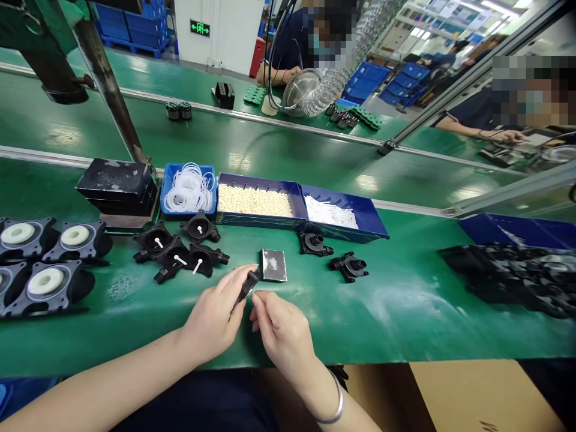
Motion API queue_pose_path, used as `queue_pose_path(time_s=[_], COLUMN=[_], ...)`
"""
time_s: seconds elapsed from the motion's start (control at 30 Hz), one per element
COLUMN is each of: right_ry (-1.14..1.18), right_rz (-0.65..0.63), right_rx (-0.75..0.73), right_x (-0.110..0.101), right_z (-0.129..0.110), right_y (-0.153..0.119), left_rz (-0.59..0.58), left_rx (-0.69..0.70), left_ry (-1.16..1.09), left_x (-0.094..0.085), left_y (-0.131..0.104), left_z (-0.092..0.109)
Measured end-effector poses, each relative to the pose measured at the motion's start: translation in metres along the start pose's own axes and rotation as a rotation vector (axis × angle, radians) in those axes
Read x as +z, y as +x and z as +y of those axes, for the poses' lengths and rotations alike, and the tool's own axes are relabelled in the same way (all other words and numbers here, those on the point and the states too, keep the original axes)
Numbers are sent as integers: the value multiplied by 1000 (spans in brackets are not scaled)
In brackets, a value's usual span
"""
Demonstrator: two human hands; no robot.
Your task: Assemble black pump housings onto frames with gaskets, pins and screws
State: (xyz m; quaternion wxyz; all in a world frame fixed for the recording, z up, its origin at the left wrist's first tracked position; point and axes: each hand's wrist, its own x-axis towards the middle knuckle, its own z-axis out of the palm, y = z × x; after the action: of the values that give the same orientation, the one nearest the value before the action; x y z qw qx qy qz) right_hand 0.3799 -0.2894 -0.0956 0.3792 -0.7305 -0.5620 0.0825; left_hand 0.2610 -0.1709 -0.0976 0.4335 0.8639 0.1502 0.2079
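Note:
My left hand [212, 319] is closed around a black plastic housing [247, 285], tilted on edge above the green bench. Beside its lower edge my right hand [287, 331] makes a pinch with thumb and fingers; whatever is between the fingertips is too small to make out. Just beyond lies a small dark block [273, 265] with a worn, shiny top. To the left, several black housings [176, 257] lie grouped, with white pins standing in them. Two more black housings, one nearer the bins [314, 243] and one farther right [350, 267], rest to the right of the block.
Along the back stand a blue tray of white rings [165, 208], a bin of cream beads [257, 219] and a bin of white pins [375, 227]. A press stand with a black block [117, 186] is at left, near grey housings [45, 282]. Black parts [508, 279] pile up right.

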Motion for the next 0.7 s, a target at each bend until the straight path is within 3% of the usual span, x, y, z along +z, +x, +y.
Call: queue_pose_path(time_s=[0.13, 0.23, 0.33, 0.4, 0.53, 0.7], right_ry=[52, 211, 495, 700, 1030, 983], right_rz=[-9, -7, 180, 224, 48, 125], right_rx=[11, 101, 296, 411, 559, 508], right_x=[-4, -20, -28, -22, 0, -3], right_z=[3, 7, 13, 15, 11, 21], right_y=[5, 8, 4, -1, -6, 32], left_rz=[12, 28, -2, -44, -30, 33], left_rx=[-82, -198, -212, -184, -210, -330], left_ry=[-120, -427, -768, -894, -892, -623], left_x=[6, 9, 9, 8, 9, 14], left_y=[-3, 0, 6, 9, 9, 1], left_z=[-3, 0, 5, 7, 3, 0])
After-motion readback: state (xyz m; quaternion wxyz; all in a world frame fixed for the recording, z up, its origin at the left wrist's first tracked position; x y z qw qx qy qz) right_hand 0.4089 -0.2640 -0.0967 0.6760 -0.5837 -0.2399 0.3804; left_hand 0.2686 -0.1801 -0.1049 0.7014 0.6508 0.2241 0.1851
